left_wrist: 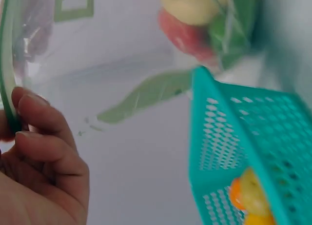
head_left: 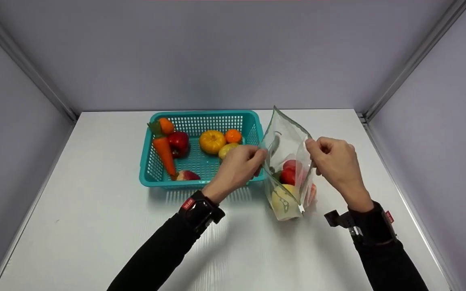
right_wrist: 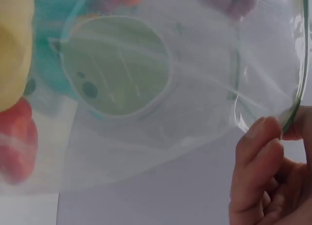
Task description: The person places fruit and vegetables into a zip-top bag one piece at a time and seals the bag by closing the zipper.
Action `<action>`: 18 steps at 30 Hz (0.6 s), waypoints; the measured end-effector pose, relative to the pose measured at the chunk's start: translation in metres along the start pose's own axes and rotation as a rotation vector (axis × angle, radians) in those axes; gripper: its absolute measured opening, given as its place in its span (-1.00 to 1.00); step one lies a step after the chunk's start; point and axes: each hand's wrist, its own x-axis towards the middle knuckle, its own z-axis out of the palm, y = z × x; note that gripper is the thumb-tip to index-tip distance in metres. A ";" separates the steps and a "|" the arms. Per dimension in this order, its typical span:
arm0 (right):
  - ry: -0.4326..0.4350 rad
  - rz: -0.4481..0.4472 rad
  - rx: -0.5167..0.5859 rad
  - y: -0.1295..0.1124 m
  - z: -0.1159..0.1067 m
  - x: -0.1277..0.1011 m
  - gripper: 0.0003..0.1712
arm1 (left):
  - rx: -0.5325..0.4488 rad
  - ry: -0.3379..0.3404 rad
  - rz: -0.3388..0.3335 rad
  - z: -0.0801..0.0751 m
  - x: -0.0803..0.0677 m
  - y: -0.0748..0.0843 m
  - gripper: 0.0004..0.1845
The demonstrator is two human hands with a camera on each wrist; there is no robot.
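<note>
A clear zip bag with a green-edged mouth is held up by both hands, its mouth spread apart. My left hand pinches the left side of the rim, and my right hand pinches the right side. Inside, low in the bag, lie a pale yellow item, red items and something green. Printed green shapes mark the plastic; one large green print shows in the right wrist view. The white zip slider hangs at the near corner of the mouth.
Left of the bag stands a teal basket. It holds a carrot, a red pepper, a yellow pumpkin, an orange fruit and others. Both are on a white table, with grey walls around.
</note>
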 end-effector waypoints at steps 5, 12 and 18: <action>0.073 0.006 0.134 -0.002 -0.010 0.003 -0.47 | -0.068 0.024 0.060 0.004 0.016 0.024 -0.53; 0.350 -0.040 0.315 -0.004 -0.024 0.007 -0.49 | -0.061 0.056 0.146 -0.005 0.031 0.051 -0.53; 0.374 -0.060 0.349 -0.002 -0.024 0.007 -0.50 | -0.081 0.055 0.130 -0.009 0.034 0.047 -0.58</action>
